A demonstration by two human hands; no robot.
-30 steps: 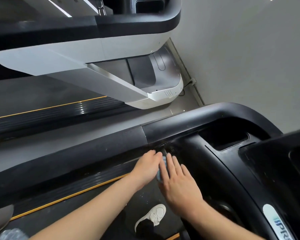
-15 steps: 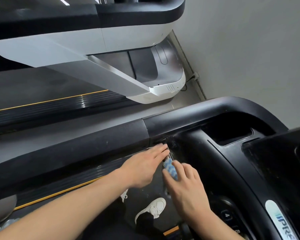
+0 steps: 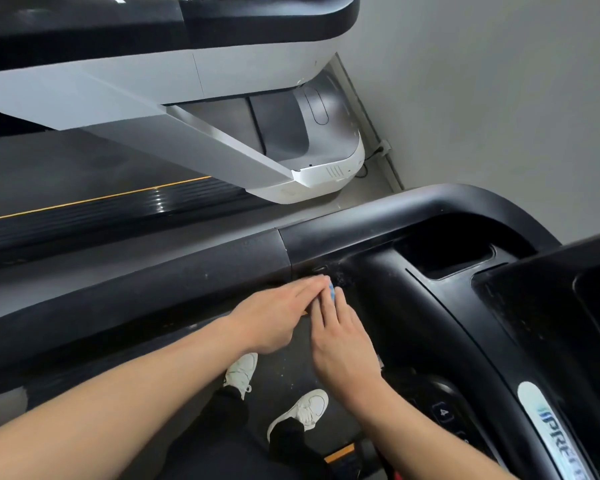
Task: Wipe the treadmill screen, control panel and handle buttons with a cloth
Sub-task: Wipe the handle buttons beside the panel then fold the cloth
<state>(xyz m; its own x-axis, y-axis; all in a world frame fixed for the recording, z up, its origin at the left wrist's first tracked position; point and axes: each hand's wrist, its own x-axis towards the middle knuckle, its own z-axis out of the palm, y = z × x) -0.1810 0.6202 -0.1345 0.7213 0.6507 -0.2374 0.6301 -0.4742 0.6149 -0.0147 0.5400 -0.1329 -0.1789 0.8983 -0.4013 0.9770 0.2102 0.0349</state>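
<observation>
Blue cloth [image 3: 332, 293] sits pinched between fingertips of left hand [image 3: 274, 320] and right hand [image 3: 343, 344], against the black handrail [image 3: 326, 244]. Both equally near; numbered handle buttons [image 3: 444, 412] lie nearest the right wrist.

Soft daylight (perhaps overhead), glare on rails, wide-angle bending at edges.

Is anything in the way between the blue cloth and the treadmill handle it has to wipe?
Nothing visible is. The blue cloth sits between the fingertips of the left hand and right hand, right against the black handle.
</observation>
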